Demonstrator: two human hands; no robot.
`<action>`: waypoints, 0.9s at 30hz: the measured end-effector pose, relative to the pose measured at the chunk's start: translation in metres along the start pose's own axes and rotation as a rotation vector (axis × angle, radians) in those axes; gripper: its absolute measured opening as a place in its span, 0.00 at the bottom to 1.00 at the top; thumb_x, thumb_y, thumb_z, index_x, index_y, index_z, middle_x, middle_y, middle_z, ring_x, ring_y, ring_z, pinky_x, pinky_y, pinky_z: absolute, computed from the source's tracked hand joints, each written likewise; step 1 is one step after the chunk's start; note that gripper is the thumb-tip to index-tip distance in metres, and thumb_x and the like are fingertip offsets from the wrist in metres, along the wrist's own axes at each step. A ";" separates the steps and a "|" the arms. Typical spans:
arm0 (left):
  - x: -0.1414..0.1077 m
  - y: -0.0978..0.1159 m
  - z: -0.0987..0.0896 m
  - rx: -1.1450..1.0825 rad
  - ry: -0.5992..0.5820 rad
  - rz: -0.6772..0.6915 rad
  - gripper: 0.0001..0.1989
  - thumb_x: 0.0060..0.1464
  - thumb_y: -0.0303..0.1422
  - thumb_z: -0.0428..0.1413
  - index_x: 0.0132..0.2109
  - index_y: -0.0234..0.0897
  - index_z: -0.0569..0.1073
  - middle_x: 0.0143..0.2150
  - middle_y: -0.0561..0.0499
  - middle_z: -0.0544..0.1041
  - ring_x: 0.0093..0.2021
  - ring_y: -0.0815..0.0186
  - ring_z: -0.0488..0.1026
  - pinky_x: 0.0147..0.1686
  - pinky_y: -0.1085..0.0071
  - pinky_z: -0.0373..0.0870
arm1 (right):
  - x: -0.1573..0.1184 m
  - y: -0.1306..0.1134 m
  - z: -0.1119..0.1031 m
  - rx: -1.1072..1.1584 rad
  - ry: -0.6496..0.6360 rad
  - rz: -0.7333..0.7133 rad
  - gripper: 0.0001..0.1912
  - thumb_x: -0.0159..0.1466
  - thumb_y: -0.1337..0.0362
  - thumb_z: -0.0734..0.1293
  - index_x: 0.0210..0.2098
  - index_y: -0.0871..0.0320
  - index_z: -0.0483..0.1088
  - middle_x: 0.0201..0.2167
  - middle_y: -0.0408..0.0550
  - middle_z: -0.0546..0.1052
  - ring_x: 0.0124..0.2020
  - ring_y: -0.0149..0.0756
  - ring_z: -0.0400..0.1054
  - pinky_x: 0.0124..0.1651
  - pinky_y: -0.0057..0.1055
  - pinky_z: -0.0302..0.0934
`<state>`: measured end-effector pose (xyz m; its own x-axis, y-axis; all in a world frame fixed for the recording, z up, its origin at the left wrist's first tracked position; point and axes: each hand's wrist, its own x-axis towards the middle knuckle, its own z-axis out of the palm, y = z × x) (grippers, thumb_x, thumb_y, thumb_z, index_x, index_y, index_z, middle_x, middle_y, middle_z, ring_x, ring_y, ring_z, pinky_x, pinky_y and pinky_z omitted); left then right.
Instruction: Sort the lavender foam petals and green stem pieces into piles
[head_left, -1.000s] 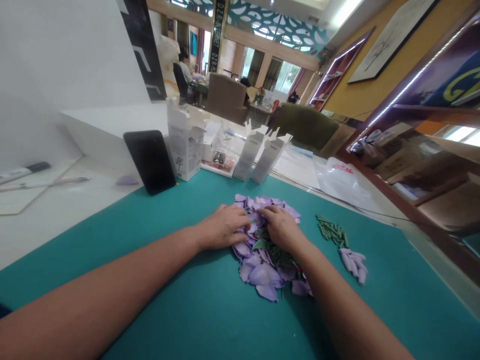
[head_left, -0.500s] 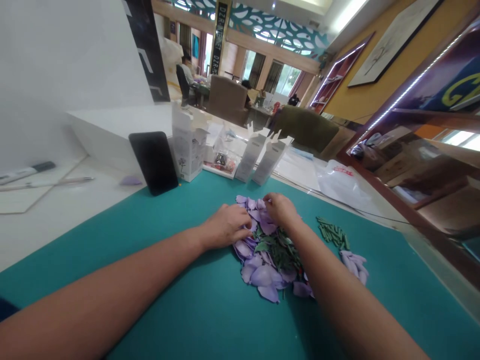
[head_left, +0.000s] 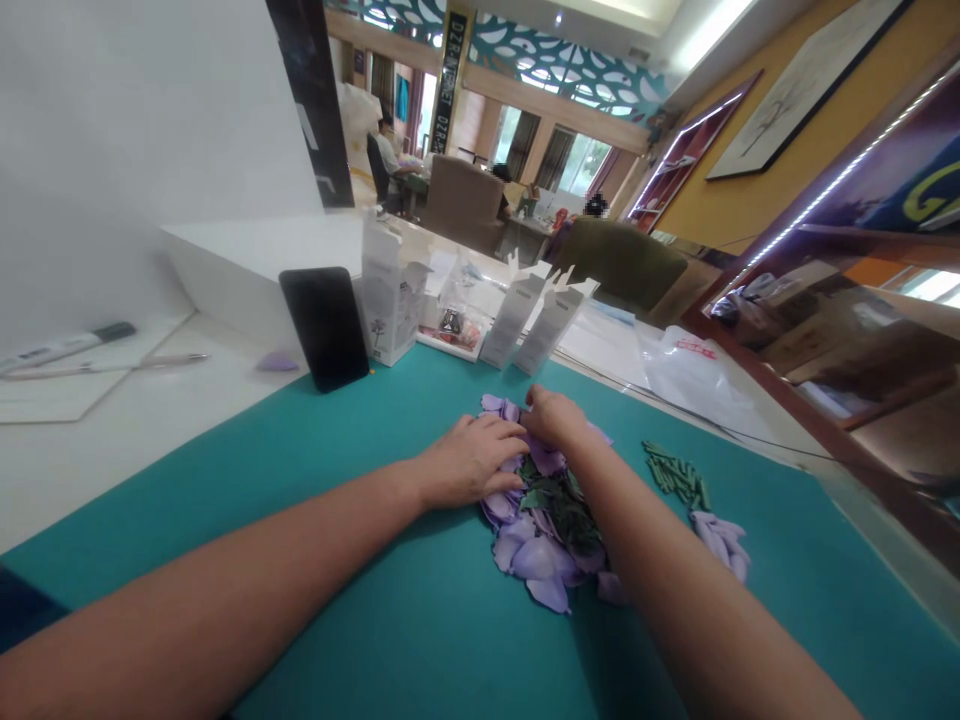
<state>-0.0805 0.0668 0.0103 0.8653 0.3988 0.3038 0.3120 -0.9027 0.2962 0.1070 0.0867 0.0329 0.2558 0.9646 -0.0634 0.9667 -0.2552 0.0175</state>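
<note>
A loose heap of lilac petals (head_left: 536,560), apparently artificial, lies on the green mat (head_left: 337,600), with dark green leaves (head_left: 566,510) in its middle. My left hand (head_left: 472,458) rests at the heap's left side, palm down, its fingers stretched over the petals. At the far edge of the heap is my right hand (head_left: 556,418), fingers curled down among the petals. Its fingertips are largely hidden, so what they pinch cannot be made out. My right forearm covers part of the heap's right side.
Right of my forearm lie thin green pieces (head_left: 677,475) and a lilac bundle (head_left: 721,542). Behind the heap stand white boxes (head_left: 514,315), a small tray (head_left: 454,330) and a black tablet-like panel (head_left: 326,330). A clear plastic bag (head_left: 690,370) lies back right. People sit farther off.
The view has shifted slightly, moving the scene rightward. My left hand has slid farther over the petals and its fingers have straightened. My right hand has turned down into the far petals.
</note>
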 end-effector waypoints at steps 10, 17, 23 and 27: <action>-0.003 0.000 0.010 0.049 -0.074 0.056 0.21 0.61 0.47 0.51 0.56 0.43 0.70 0.57 0.44 0.72 0.58 0.53 0.64 0.56 0.53 0.55 | -0.014 0.025 -0.015 0.473 0.067 0.021 0.17 0.56 0.67 0.62 0.45 0.60 0.71 0.28 0.45 0.76 0.25 0.32 0.67 0.27 0.25 0.58; -0.001 -0.002 0.001 0.094 -0.069 -0.020 0.17 0.62 0.46 0.51 0.49 0.42 0.73 0.51 0.46 0.75 0.54 0.55 0.66 0.54 0.54 0.55 | -0.039 0.068 -0.020 0.640 0.098 0.083 0.11 0.61 0.64 0.55 0.35 0.60 0.67 0.17 0.37 0.64 0.17 0.30 0.59 0.20 0.24 0.53; 0.002 0.001 0.002 0.100 -0.048 -0.026 0.15 0.61 0.44 0.53 0.47 0.39 0.73 0.52 0.45 0.74 0.54 0.55 0.66 0.52 0.57 0.56 | -0.048 0.076 -0.011 0.541 0.084 0.107 0.12 0.62 0.68 0.53 0.37 0.59 0.67 0.23 0.44 0.74 0.24 0.32 0.69 0.27 0.25 0.61; 0.002 0.002 0.003 0.109 -0.047 -0.016 0.14 0.61 0.43 0.53 0.48 0.40 0.73 0.53 0.46 0.74 0.55 0.55 0.66 0.53 0.58 0.56 | -0.038 0.068 -0.008 0.330 0.085 0.090 0.12 0.62 0.67 0.58 0.40 0.58 0.73 0.35 0.51 0.79 0.39 0.40 0.73 0.40 0.30 0.63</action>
<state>-0.0768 0.0655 0.0093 0.8766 0.4073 0.2561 0.3645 -0.9097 0.1992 0.1630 0.0332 0.0442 0.3525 0.9358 0.0068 0.8919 -0.3337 -0.3052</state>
